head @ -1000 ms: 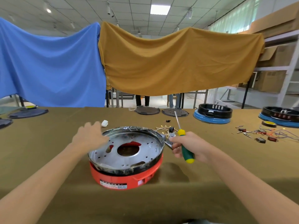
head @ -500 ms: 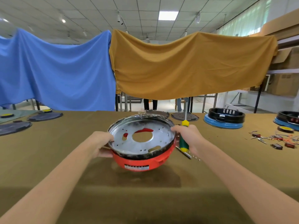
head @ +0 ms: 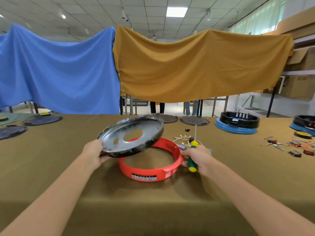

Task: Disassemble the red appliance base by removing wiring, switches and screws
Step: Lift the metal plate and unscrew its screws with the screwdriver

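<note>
At your nine o'clock, dark round plates (head: 42, 119) lay well apart from the work on the olive-covered table (head: 51, 167). Your left hand (head: 95, 153) gripped the near-left rim of the metal pan (head: 131, 135), fingers curled round its edge, and held it tilted, far side high, clear of the red appliance base (head: 150, 169). That red ring sat flat on the table at twelve o'clock, close in front of you, with bare cloth showing through its middle. The step seemed to be separating pan from ring; to do it well, lift the pan straight off and set it aside to the left, so its blackened edge does not catch the plastic wall. Your right hand (head: 196, 157) was clamped on the green-and-yellow screwdriver (head: 192, 155), shaft pointing up, while its fingertips touched the ring's right wall at three o'clock to steady it. Keep that press light. Just beyond lay a loop of pale wiring (head: 183, 138); farther out at two o'clock, small removed parts (head: 289, 147) and blue-and-black bases (head: 237, 123).
</note>
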Tool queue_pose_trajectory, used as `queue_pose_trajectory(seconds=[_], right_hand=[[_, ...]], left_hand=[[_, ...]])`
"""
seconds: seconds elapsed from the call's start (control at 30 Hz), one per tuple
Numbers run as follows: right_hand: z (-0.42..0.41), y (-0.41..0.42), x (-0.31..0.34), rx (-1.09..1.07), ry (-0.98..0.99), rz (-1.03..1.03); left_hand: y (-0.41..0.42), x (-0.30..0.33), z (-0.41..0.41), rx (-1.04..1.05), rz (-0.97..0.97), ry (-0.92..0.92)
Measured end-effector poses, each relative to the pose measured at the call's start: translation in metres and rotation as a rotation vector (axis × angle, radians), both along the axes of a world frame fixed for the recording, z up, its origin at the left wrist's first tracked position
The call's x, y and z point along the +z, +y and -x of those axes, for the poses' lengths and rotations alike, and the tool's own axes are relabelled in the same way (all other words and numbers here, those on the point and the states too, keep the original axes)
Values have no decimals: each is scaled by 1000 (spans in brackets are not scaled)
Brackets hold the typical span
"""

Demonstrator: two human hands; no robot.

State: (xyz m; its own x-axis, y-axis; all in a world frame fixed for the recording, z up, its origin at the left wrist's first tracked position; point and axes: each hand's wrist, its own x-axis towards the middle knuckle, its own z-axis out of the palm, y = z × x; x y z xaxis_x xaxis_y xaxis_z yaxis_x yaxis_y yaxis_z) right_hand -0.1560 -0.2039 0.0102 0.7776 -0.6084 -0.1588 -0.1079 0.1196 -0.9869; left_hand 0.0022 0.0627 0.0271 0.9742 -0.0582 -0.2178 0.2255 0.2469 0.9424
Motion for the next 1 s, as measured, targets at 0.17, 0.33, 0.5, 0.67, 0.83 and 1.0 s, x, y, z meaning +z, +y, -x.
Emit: queue_pose_trajectory(seconds=[0.17, 0.33, 0.5, 0.67, 0.83, 1.0], right_hand=[[1, -23, 27, -150, -119, 18], [14, -63, 38, -365, -176, -55], [19, -89, 19, -605, -146, -120], [18, -98, 3, -666, -4, -88], [20, -97, 2, -605, 118, 97], [31, -68, 19, -599, -1, 490]], left_hand=[[23, -7, -15, 178, 81, 6], [36, -22, -19, 204, 32, 13], [22, -30, -17, 179, 11, 3], [12, -35, -18, 97, -102, -39], [14, -44, -5, 14, -665, -251], [16, -54, 18, -135, -790, -444]])
